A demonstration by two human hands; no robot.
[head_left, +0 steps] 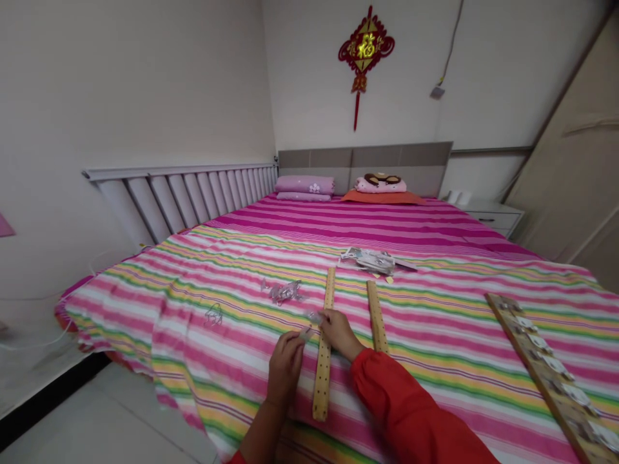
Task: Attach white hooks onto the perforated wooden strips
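My left hand is closed in a pinch on a small pale piece, too small to name exactly. Just to the right, my right hand pinches a small clear plastic wrapper. Both hands are close together over a long wooden strip with rows of holes, which lies on the striped sheet. A second wooden strip lies to the right, its near end hidden by my red sleeve. Beyond my hands is a pile of crumpled clear wrappers.
A tangle of thin wire-like pieces lies at left. Farther back is a heap of packets. A wooden board with a row of white tags lies at right. Folded bedding rests by the headboard; a white radiator stands at left.
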